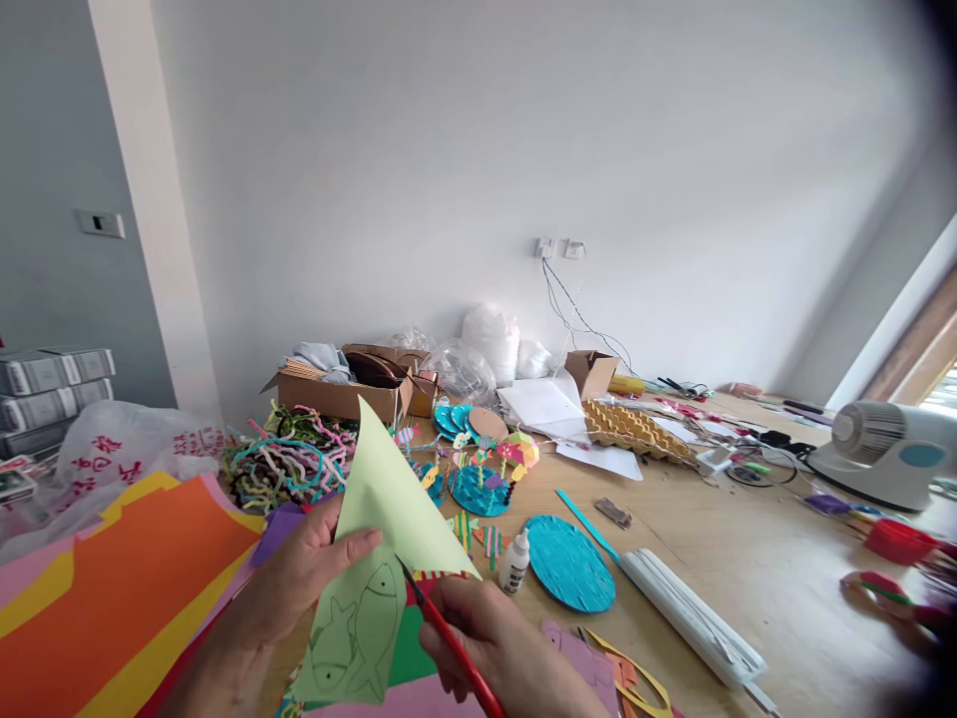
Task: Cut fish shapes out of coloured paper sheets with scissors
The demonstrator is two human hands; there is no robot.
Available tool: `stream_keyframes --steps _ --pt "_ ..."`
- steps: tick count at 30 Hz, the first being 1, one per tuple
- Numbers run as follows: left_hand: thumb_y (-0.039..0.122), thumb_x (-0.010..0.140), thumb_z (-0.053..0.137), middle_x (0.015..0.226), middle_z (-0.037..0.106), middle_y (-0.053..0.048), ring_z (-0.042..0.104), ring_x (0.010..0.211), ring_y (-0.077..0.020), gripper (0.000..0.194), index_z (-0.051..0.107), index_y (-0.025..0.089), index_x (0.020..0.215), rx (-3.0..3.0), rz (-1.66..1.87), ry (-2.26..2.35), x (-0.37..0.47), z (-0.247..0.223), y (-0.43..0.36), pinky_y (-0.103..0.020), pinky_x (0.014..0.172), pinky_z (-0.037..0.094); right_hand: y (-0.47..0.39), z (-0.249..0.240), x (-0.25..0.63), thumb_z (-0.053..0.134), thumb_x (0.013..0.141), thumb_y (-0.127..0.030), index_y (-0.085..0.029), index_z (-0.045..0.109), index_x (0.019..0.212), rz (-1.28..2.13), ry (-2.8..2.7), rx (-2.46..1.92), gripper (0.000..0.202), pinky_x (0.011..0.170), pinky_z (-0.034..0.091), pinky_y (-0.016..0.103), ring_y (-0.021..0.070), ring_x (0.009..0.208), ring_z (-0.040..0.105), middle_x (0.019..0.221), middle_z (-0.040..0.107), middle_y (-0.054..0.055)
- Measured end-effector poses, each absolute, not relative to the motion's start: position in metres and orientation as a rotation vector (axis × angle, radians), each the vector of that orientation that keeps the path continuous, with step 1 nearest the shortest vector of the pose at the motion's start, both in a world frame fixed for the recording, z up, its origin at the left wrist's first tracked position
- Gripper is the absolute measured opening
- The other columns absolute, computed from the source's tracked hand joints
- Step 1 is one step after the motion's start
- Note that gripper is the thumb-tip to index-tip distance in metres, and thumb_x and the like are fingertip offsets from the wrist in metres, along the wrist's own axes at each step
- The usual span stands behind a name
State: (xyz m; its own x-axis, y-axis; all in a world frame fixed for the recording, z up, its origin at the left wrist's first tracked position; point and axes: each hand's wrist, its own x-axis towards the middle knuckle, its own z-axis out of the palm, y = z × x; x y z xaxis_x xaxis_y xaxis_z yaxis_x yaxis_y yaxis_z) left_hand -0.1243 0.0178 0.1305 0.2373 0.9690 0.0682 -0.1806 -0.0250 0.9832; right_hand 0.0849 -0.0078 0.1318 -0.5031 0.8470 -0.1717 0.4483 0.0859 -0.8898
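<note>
My left hand (299, 568) pinches a light green sheet of paper (396, 499) between thumb and fingers, holding it up over the table. Two fish outlines (359, 628) are drawn in dark lines on its lower part. My right hand (493, 638) is closed around red-handled scissors (458, 643). Their dark blades meet the paper just above the drawn fish, where the sheet is partly cut. Below lie green and pink papers. A small white glue bottle (514, 563) stands beyond my right hand, beside a blue round disc (570, 563) and striped paper fish (489, 541).
Orange and yellow paper sheets (150, 588) spread at left, near a heap of fuzzy coloured strands (288, 464). Decorated blue discs (478, 491) and a cardboard box (336, 394) are farther back. A white power strip (692, 618) and a fan (871, 454) lie right. Yellow-handled scissors (635, 668) lie near front.
</note>
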Motion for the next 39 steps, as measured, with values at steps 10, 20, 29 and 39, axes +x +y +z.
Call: stream_keyframes --steps 10,20,29,39 --pt "0.043 0.076 0.068 0.102 0.073 -0.004 0.064 0.096 -0.0273 0.041 0.067 0.023 0.112 1.372 1.139 1.039 -0.135 0.136 0.019 -0.029 0.071 0.053 -0.01 0.146 0.118 0.052 0.084 -0.029 -0.019 0.05 0.067 1.292 -2.237 -1.276 0.02 0.046 0.036 0.018 0.0102 0.055 0.054 0.063 0.058 -0.001" --pt "0.044 0.082 0.062 0.083 0.073 -0.001 0.064 0.074 -0.019 0.035 0.069 0.021 0.109 1.413 0.943 0.914 -0.13 0.129 0.019 -0.025 0.067 0.05 0.0 0.132 0.109 0.05 0.086 -0.026 -0.017 0.05 0.067 1.498 -2.223 -1.13 0.02 0.048 0.039 0.016 0.0083 0.053 0.053 0.059 0.055 -0.003" --pt "0.043 0.081 0.063 0.078 0.075 -0.004 0.066 0.066 -0.0195 0.046 0.06 0.023 0.122 1.284 0.844 0.866 -0.126 0.129 0.019 -0.026 0.06 0.05 0.002 0.132 0.107 0.052 0.085 -0.025 -0.017 0.05 0.066 1.537 -2.202 -1.121 0.02 0.045 0.039 0.014 0.0077 0.053 0.054 0.059 0.056 -0.003" --pt "0.044 0.071 0.074 0.072 0.067 0.0 0.055 0.059 -0.0122 0.039 0.07 0.018 0.099 1.218 0.824 0.835 -0.114 0.133 0.014 -0.02 0.054 0.045 0.001 0.129 0.108 0.053 0.083 -0.028 -0.017 0.051 0.066 1.536 -2.202 -1.113 0.021 0.041 0.038 0.012 0.0067 0.049 0.052 0.058 0.056 -0.004"
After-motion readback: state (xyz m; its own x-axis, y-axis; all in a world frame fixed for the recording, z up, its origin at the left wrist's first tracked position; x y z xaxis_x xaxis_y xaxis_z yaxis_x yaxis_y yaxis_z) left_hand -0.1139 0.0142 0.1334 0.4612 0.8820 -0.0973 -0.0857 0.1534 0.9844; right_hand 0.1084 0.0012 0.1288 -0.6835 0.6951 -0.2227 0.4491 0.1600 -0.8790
